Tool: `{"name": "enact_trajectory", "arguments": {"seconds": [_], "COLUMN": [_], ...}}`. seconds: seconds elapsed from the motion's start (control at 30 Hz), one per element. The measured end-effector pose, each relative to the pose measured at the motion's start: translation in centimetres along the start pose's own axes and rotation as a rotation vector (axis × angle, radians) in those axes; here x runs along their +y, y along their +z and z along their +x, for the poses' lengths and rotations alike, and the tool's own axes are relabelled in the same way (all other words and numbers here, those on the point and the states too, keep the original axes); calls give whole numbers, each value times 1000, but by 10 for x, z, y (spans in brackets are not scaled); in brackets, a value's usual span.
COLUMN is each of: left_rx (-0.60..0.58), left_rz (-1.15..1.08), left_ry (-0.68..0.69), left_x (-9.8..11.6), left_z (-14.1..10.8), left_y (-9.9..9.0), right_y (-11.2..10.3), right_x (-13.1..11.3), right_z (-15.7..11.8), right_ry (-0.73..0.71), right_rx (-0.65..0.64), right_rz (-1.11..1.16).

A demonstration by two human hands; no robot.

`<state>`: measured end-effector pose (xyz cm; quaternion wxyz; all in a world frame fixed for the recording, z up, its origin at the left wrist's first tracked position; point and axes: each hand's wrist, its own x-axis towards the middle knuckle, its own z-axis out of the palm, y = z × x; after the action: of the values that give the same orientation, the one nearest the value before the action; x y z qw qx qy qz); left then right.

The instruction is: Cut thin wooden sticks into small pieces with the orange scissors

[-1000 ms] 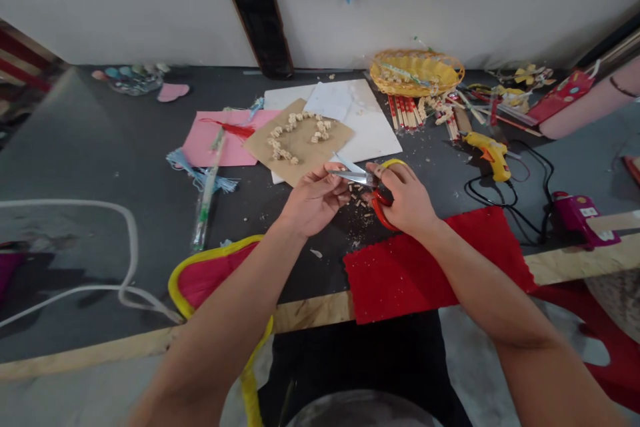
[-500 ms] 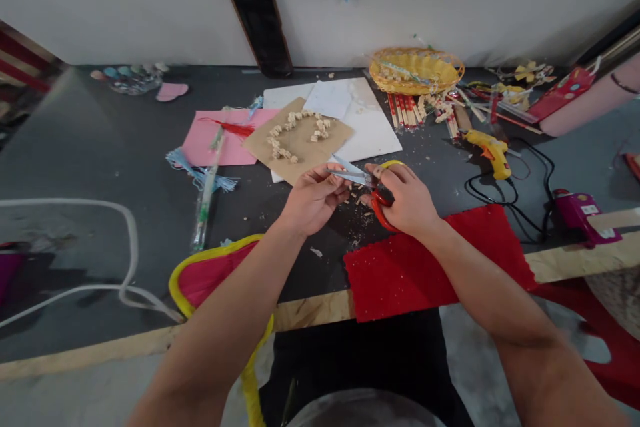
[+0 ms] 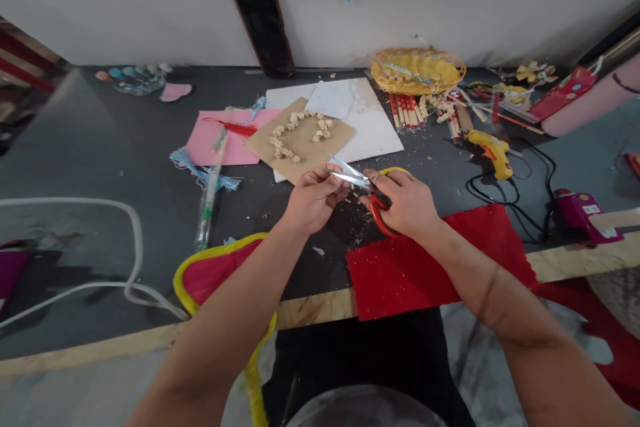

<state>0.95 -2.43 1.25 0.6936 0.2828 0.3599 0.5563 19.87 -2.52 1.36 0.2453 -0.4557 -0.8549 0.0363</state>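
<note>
My right hand [image 3: 403, 200] is closed on the scissors [image 3: 381, 212], which have red and yellow handles. Their parted blades point left, to the fingertips of my left hand [image 3: 314, 199]. That hand is in a pinch; whatever it grips is too small to make out. Just beyond my hands, brown paper [image 3: 305, 140] carries a curved row of small pale pieces [image 3: 284, 147]. It overlaps white sheets [image 3: 380, 123] and pink paper [image 3: 200, 139]. Small cut bits lie on the dark table below the blades.
Red cloth [image 3: 395, 273] hangs over the front edge under my right forearm. A yellow basket [image 3: 420, 73], bundled sticks [image 3: 406, 112], a yellow glue gun [image 3: 493, 152] with black cord and a purple device [image 3: 583, 213] are at the right. A phone [image 3: 263, 27] leans on the wall.
The scissor blades have tilted slightly and look a little closer together. Both hands stay nearly in place, while the whole view has shifted slightly.
</note>
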Motion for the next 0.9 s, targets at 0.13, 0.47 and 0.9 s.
{"name": "enact_trajectory", "arguments": {"seconds": [0.13, 0.47, 0.9], "left_rx": [-34, -57, -39], "left_rz": [-10, -35, 17], "left_ry": [-7, -9, 0], "left_x": [2, 3, 2], "left_z": [-2, -4, -2], "left_y": [2, 6, 4], "right_y": [-2, -3, -5], "right_x": [-1, -1, 1], "right_z": [0, 0, 0], "right_ry": [-7, -8, 4], "right_rx": [3, -11, -34], "right_rz": [-25, -18, 61]}}
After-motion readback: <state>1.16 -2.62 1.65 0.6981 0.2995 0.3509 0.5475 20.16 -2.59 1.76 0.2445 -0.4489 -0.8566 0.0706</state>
